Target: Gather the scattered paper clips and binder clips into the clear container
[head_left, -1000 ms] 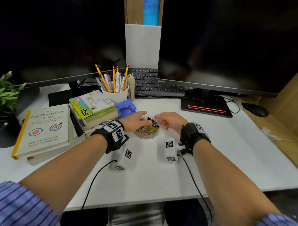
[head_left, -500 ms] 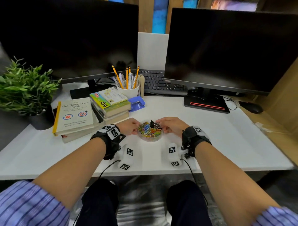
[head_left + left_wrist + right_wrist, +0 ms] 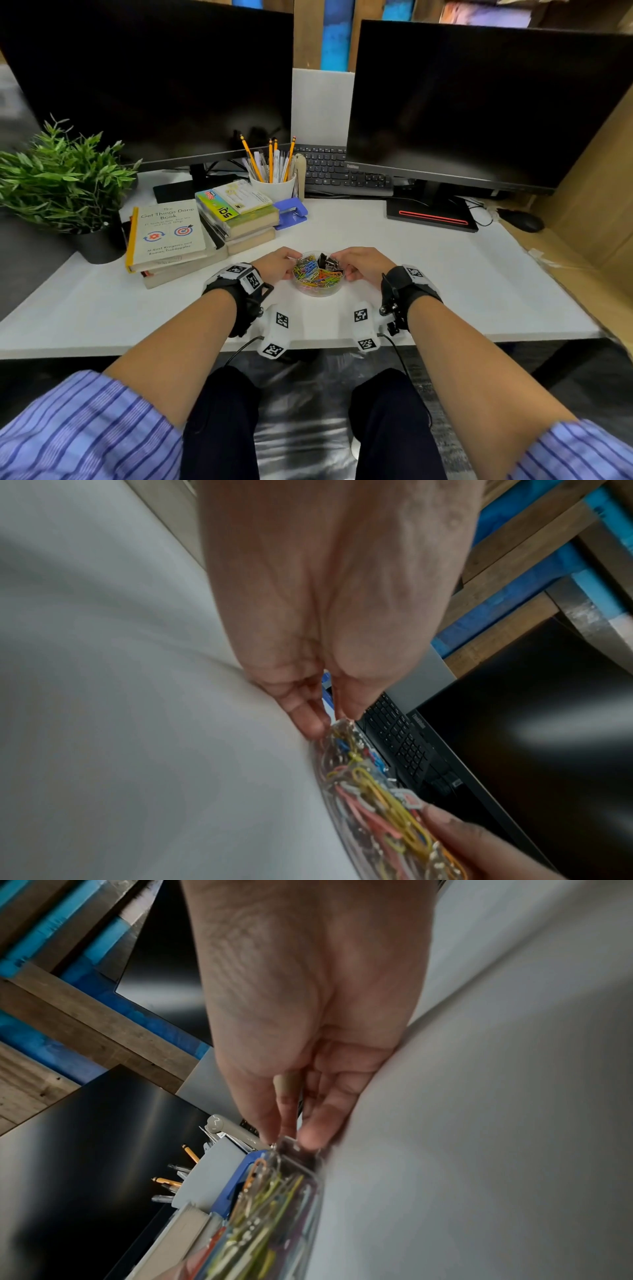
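Paper clips (image 3: pixel 313 274) and black binder clips (image 3: pixel 328 263) fill the clear container (image 3: pixel 318 290) mid-worktop (image 3: pixel 479 291), cupped by left hand (image 3: pixel 276 263) and right hand (image 3: pixel 363 263), fingers curled on its wall; keep it level, grip light.

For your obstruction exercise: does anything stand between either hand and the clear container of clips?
Nothing visible does. The left hand and right hand already hold the clear container on opposite sides, fingers against its wall. Paper clips and binder clips lie inside.
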